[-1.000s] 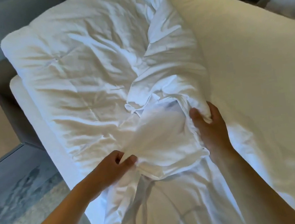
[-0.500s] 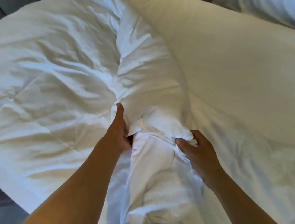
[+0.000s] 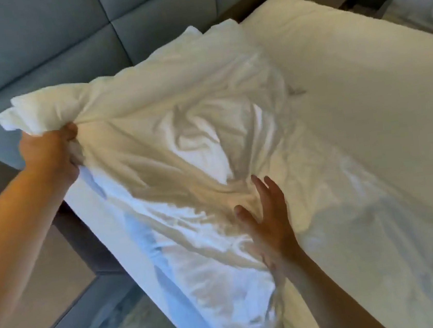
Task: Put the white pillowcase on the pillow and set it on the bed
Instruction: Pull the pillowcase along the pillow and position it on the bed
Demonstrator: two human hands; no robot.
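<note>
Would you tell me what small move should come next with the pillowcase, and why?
Probably bring the right hand down to grip the loose near edge of the white pillowcase. It is open with fingers spread, while the left hand alone grips a bunched corner, and the fabric lies wrinkled.

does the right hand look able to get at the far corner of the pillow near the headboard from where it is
Probably yes. The right hand lies open on the pillow, holding nothing, and nothing blocks the way to that corner, though it looks a long stretch.
</note>
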